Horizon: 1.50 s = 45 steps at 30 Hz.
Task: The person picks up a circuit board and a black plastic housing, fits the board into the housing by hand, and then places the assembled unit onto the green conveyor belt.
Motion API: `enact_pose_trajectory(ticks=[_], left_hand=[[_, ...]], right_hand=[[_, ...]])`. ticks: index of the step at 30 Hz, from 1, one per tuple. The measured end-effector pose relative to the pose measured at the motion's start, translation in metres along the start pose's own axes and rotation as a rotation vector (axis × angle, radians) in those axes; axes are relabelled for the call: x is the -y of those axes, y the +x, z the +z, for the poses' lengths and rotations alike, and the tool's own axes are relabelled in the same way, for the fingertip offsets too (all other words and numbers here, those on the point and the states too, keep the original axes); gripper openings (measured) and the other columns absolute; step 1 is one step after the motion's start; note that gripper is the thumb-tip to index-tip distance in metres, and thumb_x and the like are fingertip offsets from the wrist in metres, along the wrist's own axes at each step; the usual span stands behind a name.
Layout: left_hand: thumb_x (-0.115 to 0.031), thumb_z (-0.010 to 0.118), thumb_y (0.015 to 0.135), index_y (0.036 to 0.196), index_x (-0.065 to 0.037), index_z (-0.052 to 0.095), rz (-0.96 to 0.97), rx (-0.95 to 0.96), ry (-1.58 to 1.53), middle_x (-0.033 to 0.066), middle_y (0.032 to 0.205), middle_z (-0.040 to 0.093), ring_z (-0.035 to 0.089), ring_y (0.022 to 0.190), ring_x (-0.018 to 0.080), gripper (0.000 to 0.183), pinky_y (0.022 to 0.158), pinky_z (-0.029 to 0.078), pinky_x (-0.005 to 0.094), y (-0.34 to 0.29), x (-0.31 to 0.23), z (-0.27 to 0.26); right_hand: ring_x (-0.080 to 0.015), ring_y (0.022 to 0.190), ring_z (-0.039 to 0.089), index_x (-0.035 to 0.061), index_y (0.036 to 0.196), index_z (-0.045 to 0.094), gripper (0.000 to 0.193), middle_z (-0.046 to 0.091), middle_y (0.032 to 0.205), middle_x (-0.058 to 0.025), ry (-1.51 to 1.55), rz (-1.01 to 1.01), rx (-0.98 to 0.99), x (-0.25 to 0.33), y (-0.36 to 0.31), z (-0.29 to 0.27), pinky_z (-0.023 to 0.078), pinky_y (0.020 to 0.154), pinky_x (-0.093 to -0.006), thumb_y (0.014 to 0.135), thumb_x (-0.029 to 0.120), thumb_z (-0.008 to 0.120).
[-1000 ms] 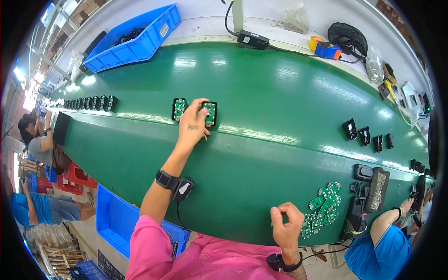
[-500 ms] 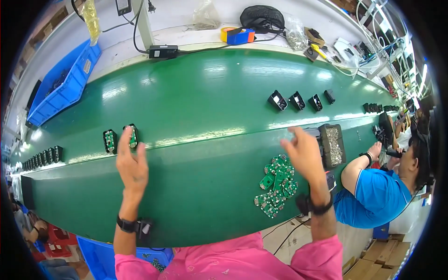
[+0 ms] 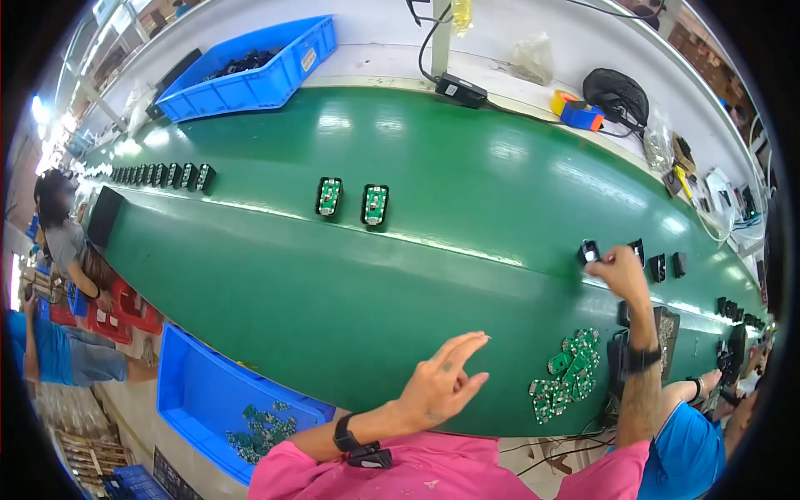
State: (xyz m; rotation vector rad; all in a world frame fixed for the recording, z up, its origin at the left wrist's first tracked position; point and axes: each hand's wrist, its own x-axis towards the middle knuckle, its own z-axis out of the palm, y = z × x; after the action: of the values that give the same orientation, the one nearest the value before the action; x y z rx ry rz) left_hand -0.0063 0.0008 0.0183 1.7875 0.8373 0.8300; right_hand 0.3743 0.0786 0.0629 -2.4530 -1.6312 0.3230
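My right hand [image 3: 623, 275] is closed, its fingertips gripping the near edge of a small open black plastic housing [image 3: 589, 252] at the right of the green work surface. Beside it stand other black housings [image 3: 657, 267] in a short row. My left hand [image 3: 442, 382] hovers near the front edge, its fingers stretched out and holding nothing. A loose pile of green circuit boards [image 3: 570, 371] lies to its right. Farther off, left of the middle, two black housings [image 3: 329, 197] stand apart, each with a green board in it.
A blue bin [image 3: 250, 67] of black parts stands at the back left. Below the front edge sits another blue bin [image 3: 200, 392] with boards inside. A brown tray [image 3: 667, 333] of small metal parts is at the right, near a person in blue [image 3: 687, 446]. Black housings [image 3: 167, 176] line the far left.
The view has turned left. My left hand has left the two board-filled housings and come back toward the front edge. My right hand has reached the row and taken hold of a black housing.
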Motion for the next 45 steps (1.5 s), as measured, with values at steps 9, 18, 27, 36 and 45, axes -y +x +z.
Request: enact_pose_trajectory(ticks=[9, 18, 27, 36, 45], left_hand=[[-0.019, 0.079, 0.072, 0.128, -0.004, 0.053, 0.119, -0.019, 0.251, 0.0216, 0.130, 0.052, 0.061, 0.109, 0.0404, 0.063, 0.084, 0.056, 0.0428, -0.009, 0.007, -0.001], [-0.008, 0.075, 0.075, 0.096, -0.011, 0.070, 0.033, 0.205, 0.203, 0.0197, 0.129, 0.051, 0.061, 0.104, 0.0337, 0.022, 0.079, 0.052, 0.0399, -0.007, 0.001, 0.001], [-0.014, 0.064, 0.083, 0.080, -0.004, 0.075, -0.245, 0.183, -0.003, 0.0136, 0.121, 0.054, 0.055, 0.087, 0.0178, 0.015, 0.075, 0.046, 0.0305, -0.014, 0.002, -0.007], [-0.012, 0.063, 0.091, 0.085, -0.003, 0.075, -0.316, 0.309, -0.145, 0.0132, 0.118, 0.055, 0.060, 0.080, 0.0154, 0.016, 0.069, 0.049, 0.0288, 0.005, -0.008, 0.012], [-0.013, 0.059, 0.092, 0.086, -0.003, 0.072, -0.315, 0.408, -0.106, 0.0123, 0.114, 0.056, 0.060, 0.081, 0.0163, 0.018, 0.073, 0.048, 0.0300, 0.003, -0.025, 0.038]], right_hand=[[-0.0342, 0.087, 0.063, -0.0001, 0.092, 0.062, 0.032, 0.063, 0.090, -0.0178, 0.699, -0.230, 0.303, 0.144, -0.204, 0.066, 0.050, 0.071, -0.0415, 0.085, 0.030, 0.072], [-0.0288, 0.068, 0.063, 0.0043, 0.080, 0.056, 0.020, 0.061, 0.075, -0.0092, 0.626, -0.332, 0.013, 0.124, -0.233, 0.079, 0.051, 0.059, -0.0399, 0.090, 0.019, 0.066], [-0.0274, 0.078, 0.059, 0.0042, 0.106, 0.067, 0.038, 0.058, 0.097, -0.0132, 0.393, 0.067, -0.288, 0.045, -0.283, 0.090, 0.050, 0.067, -0.0381, 0.078, 0.025, 0.081], [-0.0284, 0.107, 0.048, 0.0090, 0.116, 0.069, 0.047, 0.054, 0.116, -0.0088, -0.025, -0.301, -0.274, 0.007, -0.338, 0.128, 0.041, 0.090, -0.0391, 0.071, 0.010, 0.081], [-0.0166, 0.073, 0.060, -0.0058, 0.103, 0.067, 0.022, 0.067, 0.086, -0.0128, 0.857, 0.021, -0.371, 0.047, -0.285, 0.110, 0.045, 0.063, -0.0261, 0.081, -0.008, 0.071]])
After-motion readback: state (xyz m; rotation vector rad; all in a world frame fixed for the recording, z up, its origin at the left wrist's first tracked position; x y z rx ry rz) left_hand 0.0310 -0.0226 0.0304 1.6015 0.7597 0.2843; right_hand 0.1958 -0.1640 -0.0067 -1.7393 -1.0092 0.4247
